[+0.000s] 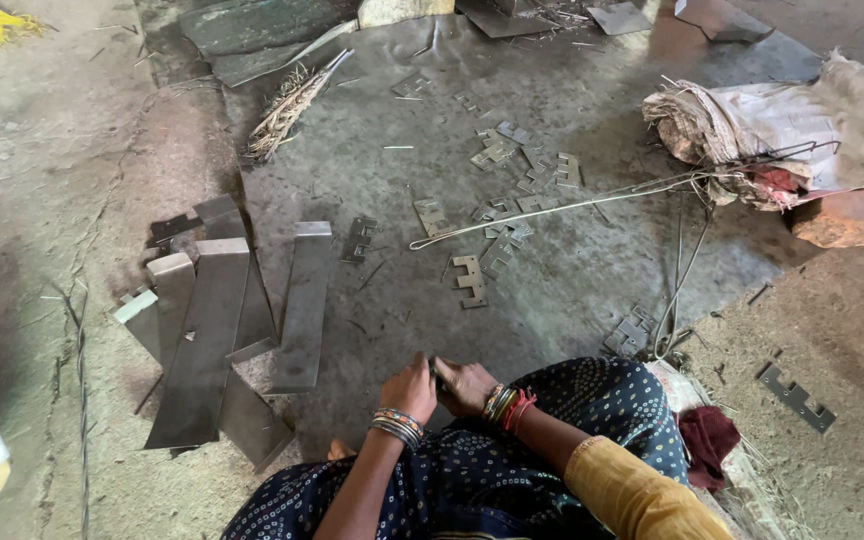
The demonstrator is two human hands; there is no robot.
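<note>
I sit on the floor, and my left hand [410, 388] and my right hand [464, 385] meet just in front of my knees. Both are closed around a small metal piece [436, 371] that the fingers mostly hide. Each wrist carries bangles. Beyond my hands, notched flat metal brackets [470, 280] lie scattered over a dark metal sheet [352, 170]. A small heap of the same brackets [630, 335] sits beside my right knee.
Long flat metal strips [202, 340] lie fanned out at the left. A bent wire [552, 208] runs across the sheet to a bundle of sacks [782, 130] and a reddish stone [847, 218]. A straw bundle [287, 105] lies at the back. A red cloth [707, 440] and a lone bracket [797, 397] lie at the right.
</note>
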